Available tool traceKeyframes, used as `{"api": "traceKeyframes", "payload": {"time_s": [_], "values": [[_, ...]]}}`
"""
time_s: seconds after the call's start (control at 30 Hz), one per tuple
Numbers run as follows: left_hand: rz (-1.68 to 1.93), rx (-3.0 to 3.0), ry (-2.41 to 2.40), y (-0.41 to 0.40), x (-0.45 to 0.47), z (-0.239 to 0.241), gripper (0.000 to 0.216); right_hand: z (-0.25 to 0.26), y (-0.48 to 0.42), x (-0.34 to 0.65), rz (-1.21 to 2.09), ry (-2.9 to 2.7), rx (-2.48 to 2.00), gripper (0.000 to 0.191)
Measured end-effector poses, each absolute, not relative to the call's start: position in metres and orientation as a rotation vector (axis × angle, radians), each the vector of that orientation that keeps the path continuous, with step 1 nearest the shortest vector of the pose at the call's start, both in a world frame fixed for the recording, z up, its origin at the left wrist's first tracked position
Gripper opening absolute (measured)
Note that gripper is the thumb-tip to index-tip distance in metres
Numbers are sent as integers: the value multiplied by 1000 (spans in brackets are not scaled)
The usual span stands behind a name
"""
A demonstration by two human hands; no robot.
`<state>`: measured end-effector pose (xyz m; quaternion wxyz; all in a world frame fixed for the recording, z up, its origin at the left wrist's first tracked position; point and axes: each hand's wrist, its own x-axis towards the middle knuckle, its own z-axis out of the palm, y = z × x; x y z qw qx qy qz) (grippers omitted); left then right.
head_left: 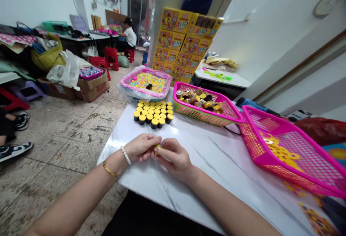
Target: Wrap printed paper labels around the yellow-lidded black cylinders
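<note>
My left hand [141, 147] and my right hand [175, 158] meet above the front part of the marble-patterned table [189, 189]. Between their fingertips is a small yellow piece [157, 150], mostly covered by the fingers, so its exact kind is hidden. Both hands pinch it, thumbs on the upper side. Just beyond them stand several small black jars with yellow lids [154, 112], upright in close rows. Behind these, a plastic-lined basin [125, 84] holds many colourful little beads, with a dark piece lying on them.
A pink-and-green basket [232, 111] holds several small jars and wrapped pieces. To its right, another pink basket [254, 156] contains yellow ring-like parts [281, 151]. Yellow printed boxes [178, 44] are stacked behind. A seated person [130, 35] is at a far table; someone's shoes [16, 151] show at left.
</note>
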<state>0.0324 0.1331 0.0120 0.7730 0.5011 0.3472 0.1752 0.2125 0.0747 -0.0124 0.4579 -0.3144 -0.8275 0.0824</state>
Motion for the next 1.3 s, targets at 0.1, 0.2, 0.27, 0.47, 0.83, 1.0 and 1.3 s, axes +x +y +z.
{"api": "traceKeyframes", "payload": {"time_s": [0.1, 0.2, 0.27, 0.47, 0.83, 1.0, 1.3], "values": [[329, 1152, 762, 132, 31, 16, 62, -16, 73, 209, 136, -2070, -708, 18], [296, 1190, 781, 132, 29, 17, 62, -20, 70, 205, 312, -2011, -741, 10], [275, 1197, 738, 132, 28, 14, 61, -20, 69, 204, 353, -2002, -746, 10], [360, 1163, 750, 137, 29, -1, 63, -3, 68, 197, 196, -2121, -759, 16], [427, 1122, 823, 132, 30, 10, 86, 90, 150, 300, -565, -1803, -1425, 14], [386, 1193, 829, 130, 33, 8, 84, 112, 200, 340, -490, -1737, -1791, 29], [379, 1215, 815, 132, 32, 1, 79, 94, 260, 325, -396, -1834, -1566, 14]]}}
